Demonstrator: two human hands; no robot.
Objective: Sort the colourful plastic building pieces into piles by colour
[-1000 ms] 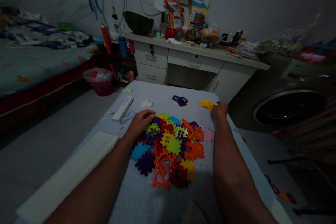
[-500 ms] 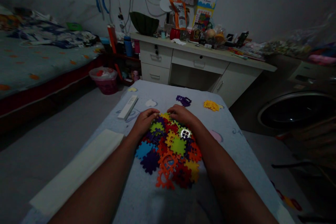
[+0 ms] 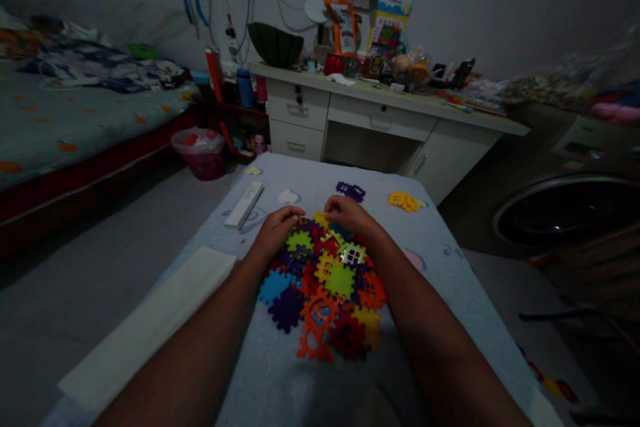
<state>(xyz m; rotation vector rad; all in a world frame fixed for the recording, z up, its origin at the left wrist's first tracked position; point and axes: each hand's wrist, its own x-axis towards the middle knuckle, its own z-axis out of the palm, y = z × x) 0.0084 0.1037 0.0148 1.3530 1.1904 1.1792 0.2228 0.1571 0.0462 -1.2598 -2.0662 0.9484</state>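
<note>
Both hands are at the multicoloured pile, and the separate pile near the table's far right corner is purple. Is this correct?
Not quite: the separate pile is yellow, not purple, in the head view. The left hand and right hand are at the multicoloured pile.

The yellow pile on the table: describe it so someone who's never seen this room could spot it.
Find the table before the white desk. Near the table's far right corner, beyond the right hand, lies the yellow pile. Unlike the purple pieces to its left and the multicoloured heap nearer the viewer, it shows only yellow.
</note>
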